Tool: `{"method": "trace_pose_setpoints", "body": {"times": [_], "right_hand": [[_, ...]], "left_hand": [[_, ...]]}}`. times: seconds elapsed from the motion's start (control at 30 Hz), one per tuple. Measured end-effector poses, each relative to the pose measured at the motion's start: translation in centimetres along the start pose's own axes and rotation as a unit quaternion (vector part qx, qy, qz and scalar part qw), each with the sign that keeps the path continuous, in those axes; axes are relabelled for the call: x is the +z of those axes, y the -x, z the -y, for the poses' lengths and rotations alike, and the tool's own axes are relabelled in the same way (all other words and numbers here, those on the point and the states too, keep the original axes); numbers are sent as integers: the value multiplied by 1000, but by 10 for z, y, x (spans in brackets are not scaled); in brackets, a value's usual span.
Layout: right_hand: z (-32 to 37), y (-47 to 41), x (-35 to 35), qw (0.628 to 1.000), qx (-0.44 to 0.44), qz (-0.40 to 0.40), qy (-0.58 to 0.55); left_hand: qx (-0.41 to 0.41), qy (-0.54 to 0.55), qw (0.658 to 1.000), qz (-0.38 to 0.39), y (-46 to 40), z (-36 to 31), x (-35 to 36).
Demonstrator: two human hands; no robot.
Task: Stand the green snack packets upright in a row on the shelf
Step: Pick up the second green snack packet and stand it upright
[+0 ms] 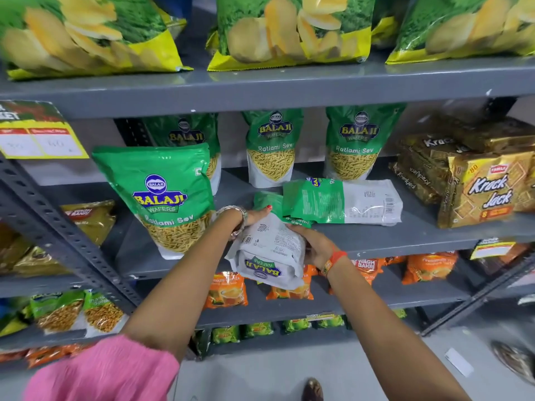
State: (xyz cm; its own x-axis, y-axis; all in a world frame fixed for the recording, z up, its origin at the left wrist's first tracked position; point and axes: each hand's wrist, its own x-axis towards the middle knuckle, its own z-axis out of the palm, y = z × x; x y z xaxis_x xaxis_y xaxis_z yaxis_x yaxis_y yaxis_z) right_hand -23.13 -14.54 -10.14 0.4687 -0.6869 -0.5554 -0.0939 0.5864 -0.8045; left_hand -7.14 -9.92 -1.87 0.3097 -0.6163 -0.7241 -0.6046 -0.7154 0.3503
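Several green Ratlami Sev packets are on the grey middle shelf (376, 238). One large packet (165, 195) stands upright at the front left, and three more stand behind it: (188, 134), (272, 146), (356, 143). Another packet (341, 201) lies flat on its face in the middle of the shelf. Both my hands grip a further packet (269, 250), back side up and tipped over the shelf's front edge. My left hand (254, 217) holds its far left side; my right hand (312, 244) holds its right side.
Gold Krack Jack biscuit packs (477, 186) fill the shelf's right end. Big chip bags (289, 30) sit on the shelf above. Orange tea packets (228, 290) line the shelf below. A slotted grey upright (58, 230) and a yellow price tag (40, 140) stand at the left.
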Motion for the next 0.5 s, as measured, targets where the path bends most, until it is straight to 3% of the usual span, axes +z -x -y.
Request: {"method": "trace_pose_setpoints", "body": {"times": [0.23, 0.5], "right_hand": [[6, 7, 4, 998, -7, 66, 22], [38, 18, 18, 989, -47, 115, 74]], "left_hand": [[71, 20, 997, -34, 18, 11, 7], [21, 36, 976, -212, 37, 14, 0]]}}
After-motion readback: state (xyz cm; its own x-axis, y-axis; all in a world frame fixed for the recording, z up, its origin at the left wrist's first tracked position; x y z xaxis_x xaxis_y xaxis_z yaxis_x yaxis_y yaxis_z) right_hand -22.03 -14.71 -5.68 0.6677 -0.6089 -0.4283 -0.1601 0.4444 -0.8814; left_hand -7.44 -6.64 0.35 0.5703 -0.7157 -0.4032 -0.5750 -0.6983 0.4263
